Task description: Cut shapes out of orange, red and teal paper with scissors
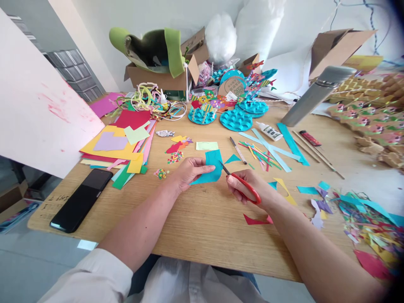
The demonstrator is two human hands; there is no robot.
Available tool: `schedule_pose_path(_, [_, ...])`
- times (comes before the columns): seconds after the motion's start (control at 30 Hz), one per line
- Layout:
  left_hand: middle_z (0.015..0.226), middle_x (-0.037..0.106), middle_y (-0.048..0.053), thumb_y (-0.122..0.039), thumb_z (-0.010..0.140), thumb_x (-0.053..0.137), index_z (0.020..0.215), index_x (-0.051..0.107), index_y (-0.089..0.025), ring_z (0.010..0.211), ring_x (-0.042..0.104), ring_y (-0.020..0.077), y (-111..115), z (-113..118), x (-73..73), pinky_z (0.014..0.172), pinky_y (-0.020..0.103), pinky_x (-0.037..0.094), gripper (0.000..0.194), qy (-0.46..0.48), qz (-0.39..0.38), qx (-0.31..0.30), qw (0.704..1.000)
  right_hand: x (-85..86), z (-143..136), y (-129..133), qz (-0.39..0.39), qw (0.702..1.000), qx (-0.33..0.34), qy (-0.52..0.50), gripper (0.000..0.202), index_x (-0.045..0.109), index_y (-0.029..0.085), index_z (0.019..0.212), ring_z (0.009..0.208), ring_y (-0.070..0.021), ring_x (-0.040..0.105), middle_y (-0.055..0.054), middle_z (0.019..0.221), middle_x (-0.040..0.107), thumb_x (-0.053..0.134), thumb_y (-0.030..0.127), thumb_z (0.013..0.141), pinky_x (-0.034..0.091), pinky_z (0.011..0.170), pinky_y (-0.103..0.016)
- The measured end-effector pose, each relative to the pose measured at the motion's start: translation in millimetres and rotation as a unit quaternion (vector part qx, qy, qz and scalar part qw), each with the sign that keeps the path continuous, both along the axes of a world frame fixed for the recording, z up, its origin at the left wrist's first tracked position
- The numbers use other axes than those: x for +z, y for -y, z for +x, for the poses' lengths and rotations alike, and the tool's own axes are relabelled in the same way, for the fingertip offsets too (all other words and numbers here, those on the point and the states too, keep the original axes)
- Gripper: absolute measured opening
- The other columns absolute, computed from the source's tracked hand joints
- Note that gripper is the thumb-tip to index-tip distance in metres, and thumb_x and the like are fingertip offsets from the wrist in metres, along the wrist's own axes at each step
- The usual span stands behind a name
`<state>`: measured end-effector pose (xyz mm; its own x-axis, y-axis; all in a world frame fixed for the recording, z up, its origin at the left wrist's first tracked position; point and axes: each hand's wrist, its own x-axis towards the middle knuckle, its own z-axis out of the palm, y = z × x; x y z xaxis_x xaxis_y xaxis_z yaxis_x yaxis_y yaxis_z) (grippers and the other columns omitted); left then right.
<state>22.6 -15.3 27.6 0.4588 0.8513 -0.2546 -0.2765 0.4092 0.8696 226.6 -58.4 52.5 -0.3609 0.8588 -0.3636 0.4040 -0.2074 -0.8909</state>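
My left hand [191, 171] pinches a piece of blue paper [213, 162] just above the middle of the table. My right hand [248, 187] grips red-handled scissors [255, 195], whose blades meet the paper's right edge. Just beyond the blades lies a blue paper offcut [232, 158]. Behind the held paper is a pale green paper strip [206, 145]. To its left are red paper fish shapes [174, 147] and small piles of coloured paper dots [175, 157]. Under my right forearm, red scraps [254, 220] lie on the wood.
A stack of coloured paper [132, 120] and a black phone [82, 200] lie left. Blue decorated discs [236, 119], a glue bottle [269, 131] and a pen [238, 150] are farther back. A grey flask [315, 99] stands right, beyond a heap of scraps [372, 219].
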Motion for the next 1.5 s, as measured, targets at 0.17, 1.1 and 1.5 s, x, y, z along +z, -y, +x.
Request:
schedule_pose_path(0.17, [0.078,0.074,0.007,-0.031,0.054,0.090,0.079,0.076,-0.012,0.068,0.066,0.0149,3,2,0.8,0.076,0.031,0.051,0.034,0.006,0.002,-0.003,1.000,-0.2,0,1,-0.010,1.000,0.017,-0.021,0.060,0.053,0.017,0.062,0.036,-0.0068,0.043,0.002,0.045,0.052,0.060,0.075,0.075,0.031,0.039,-0.020])
schedule_pose_path(1.1, [0.071,0.069,0.004,-0.028,0.049,0.088,0.070,0.072,-0.013,0.063,0.059,0.0126,10,15,-4.8,0.069,0.029,0.047,0.030,0.033,-0.016,0.064,0.997,-3.5,-4,3,-0.022,0.999,0.031,-0.024,0.063,0.056,0.016,0.065,0.039,-0.0092,0.047,0.000,0.049,0.055,0.056,0.079,0.075,0.034,0.041,-0.022])
schedule_pose_path(1.5, [0.065,0.066,0.003,-0.028,0.046,0.088,0.065,0.069,-0.012,0.059,0.057,0.0122,13,17,0.2,0.066,0.029,0.046,0.031,0.031,-0.042,0.069,0.996,-6.3,-4,4,-0.029,0.997,0.036,-0.058,0.067,0.057,0.017,0.066,0.037,-0.0089,0.044,0.001,0.048,0.054,0.046,0.082,0.079,0.032,0.040,-0.023])
